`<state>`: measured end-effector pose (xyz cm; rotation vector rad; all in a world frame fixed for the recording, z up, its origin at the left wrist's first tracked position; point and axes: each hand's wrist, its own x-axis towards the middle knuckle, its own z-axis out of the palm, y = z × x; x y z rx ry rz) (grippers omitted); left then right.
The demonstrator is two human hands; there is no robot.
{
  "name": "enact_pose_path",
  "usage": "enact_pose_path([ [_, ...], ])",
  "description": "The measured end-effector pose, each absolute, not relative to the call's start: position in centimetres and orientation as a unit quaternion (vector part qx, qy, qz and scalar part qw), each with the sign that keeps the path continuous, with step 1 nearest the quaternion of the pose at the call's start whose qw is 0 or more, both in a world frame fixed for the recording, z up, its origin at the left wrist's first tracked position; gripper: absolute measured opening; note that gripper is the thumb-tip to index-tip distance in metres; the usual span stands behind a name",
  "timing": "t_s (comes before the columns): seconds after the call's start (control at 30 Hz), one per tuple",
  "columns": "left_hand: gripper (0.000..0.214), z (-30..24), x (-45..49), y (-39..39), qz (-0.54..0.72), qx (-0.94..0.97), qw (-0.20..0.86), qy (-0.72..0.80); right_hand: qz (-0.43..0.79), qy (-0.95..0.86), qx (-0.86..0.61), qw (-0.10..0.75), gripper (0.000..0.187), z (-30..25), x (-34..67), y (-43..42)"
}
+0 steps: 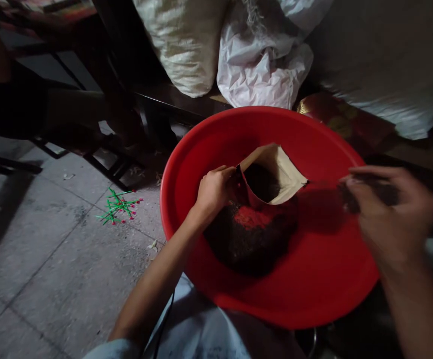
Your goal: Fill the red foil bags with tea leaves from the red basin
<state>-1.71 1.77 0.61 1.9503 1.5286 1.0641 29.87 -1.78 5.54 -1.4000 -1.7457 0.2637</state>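
Note:
A wide red plastic basin (332, 279) fills the middle of the view, with a heap of dark loose material (246, 247) in its left half. Over that heap an open bag (289, 179) with a cream inside gapes upward, and dark contents show within. My left hand (215, 188) is closed on the bag's left edge. To the right, above the basin's rim, my right hand (395, 209) curls its fingers round a dark clump (382, 192); motion blurs it, so the clump's kind is unclear.
Full white sacks (186, 45) and a crumpled white bag (261, 75) stand behind the basin. Thin green sticks with red ends (119, 207) lie on the tiled floor. Another person (10, 99) sits at the left near a dark stool (107, 162).

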Motion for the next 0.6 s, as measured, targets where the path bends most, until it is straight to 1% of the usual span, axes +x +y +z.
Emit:
enact_pose_path([
  [0.03,0.020,0.7,-1.7,1.8,0.393,0.706,0.218,0.547,0.101,-0.697,-0.595,0.387,0.029,4.0,31.2,-1.3],
  [0.07,0.023,0.9,-1.7,1.8,0.407,0.705,0.218,0.538,0.107,-0.702,-0.624,0.325,0.023,2.5,32.5,-0.9],
  [0.13,0.035,1.4,-1.7,1.9,0.437,0.703,0.211,0.519,0.176,-0.741,-0.627,0.164,0.025,-0.3,34.5,-0.2],
  [0.17,0.041,1.7,-1.7,2.1,0.448,0.706,0.202,0.510,0.209,-0.756,-0.613,0.097,0.026,-1.3,35.1,-0.2],
  [0.2,0.047,2.0,-1.7,2.2,0.454,0.711,0.191,0.502,0.226,-0.763,-0.603,0.062,0.025,-1.9,35.2,-0.4],
  [0.23,0.053,2.3,-1.8,2.3,0.456,0.718,0.180,0.493,0.224,-0.766,-0.599,0.061,0.024,-2.1,35.0,-0.8],
  [0.27,0.059,2.6,-1.9,2.4,0.452,0.729,0.171,0.484,0.205,-0.768,-0.599,0.093,0.027,-1.9,34.4,-1.3],
  [0.33,0.067,2.9,-2.2,2.4,0.419,0.765,0.157,0.464,0.136,-0.776,-0.581,0.206,0.043,-0.4,32.4,-2.5],
  [0.37,0.067,3.1,-2.5,2.4,0.397,0.787,0.150,0.448,0.093,-0.780,-0.563,0.258,0.050,0.6,31.2,-3.0],
  [0.4,0.063,3.2,-2.8,2.3,0.377,0.808,0.146,0.430,0.054,-0.788,-0.539,0.292,0.053,1.7,30.0,-3.4],
  [0.43,0.057,3.2,-3.2,2.3,0.359,0.825,0.149,0.410,0.023,-0.800,-0.513,0.309,0.053,2.6,28.9,-3.6],
  [0.5,0.043,3.4,-4.0,2.2,0.337,0.844,0.171,0.380,-0.010,-0.825,-0.469,0.315,0.049,4.0,27.3,-3.5],
  [0.6,0.031,3.7,-5.1,2.4,0.316,0.854,0.192,0.366,-0.013,-0.843,-0.446,0.299,0.058,4.7,26.2,-2.7],
])
